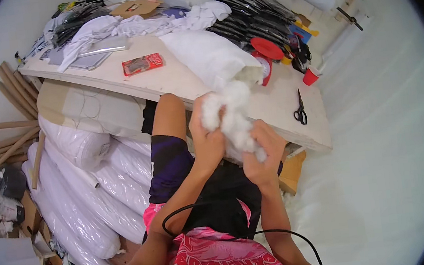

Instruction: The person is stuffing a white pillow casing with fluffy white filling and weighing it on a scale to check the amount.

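White fluffy fibre stuffing (234, 115) is stretched between my two hands above my lap, close to the table's front edge. Its left side is pinched by my left hand (207, 135), whose fingers are curled into it. Lower and to the right, my right hand (265, 157) grips the other end with bent fingers. Just beyond the stuffing, a plump white fabric bag (208, 57) lies on the pale table (282, 108), its open end turned toward me. White fluff shows at that opening. Part of the fingertips is buried in the fibre.
Black-handled scissors (300, 115) and a red cup (310, 76) are at the table's right. A red packet (142, 64) lies left of the bag. Black plastic-wrapped packages (256, 17) are piled behind. Plastic-wrapped white rolls (74, 206) and cardboard tubes (19, 91) fill the left floor.
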Tool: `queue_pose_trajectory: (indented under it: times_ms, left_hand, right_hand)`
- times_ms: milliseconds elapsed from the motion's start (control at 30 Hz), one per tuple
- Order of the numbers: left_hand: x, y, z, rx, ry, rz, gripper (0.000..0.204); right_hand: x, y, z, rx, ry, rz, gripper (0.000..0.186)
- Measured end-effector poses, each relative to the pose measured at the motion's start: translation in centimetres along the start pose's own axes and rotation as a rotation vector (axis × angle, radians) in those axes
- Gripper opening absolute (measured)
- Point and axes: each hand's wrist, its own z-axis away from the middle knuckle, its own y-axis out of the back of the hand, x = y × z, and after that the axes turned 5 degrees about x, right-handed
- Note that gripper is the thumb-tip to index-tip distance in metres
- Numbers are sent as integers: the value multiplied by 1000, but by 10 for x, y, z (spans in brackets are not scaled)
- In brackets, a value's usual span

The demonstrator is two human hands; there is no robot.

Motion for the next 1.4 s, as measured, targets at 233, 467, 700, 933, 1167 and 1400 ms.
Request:
queue_pose_trajectory:
  times_ms: [233, 467, 700, 933, 1167, 1400]
  left_hand:
    - [20, 19, -17, 276, 283, 263, 26]
    - [30, 13, -5, 183, 58, 28, 42]
    - [20, -21, 31, -212, -96, -94, 59]
    - [13, -13, 38, -345, -185, -308, 49]
    - [14, 0, 11, -98, -318, -138, 34]
    - [29, 17, -19, 254, -133, 21, 28]
  right_hand:
    - [7, 27, -13, 384, -205, -275, 5]
    - [12, -8, -26, 346, -298, -400, 9]
    - [-1, -27, -20, 384, -411, -823, 21]
    - [-8, -19, -21, 484, -179, -251, 36]
    - [17, 11, -41, 566, -204, -360, 30]
    - [27, 44, -40, 698, -330, -493, 30]
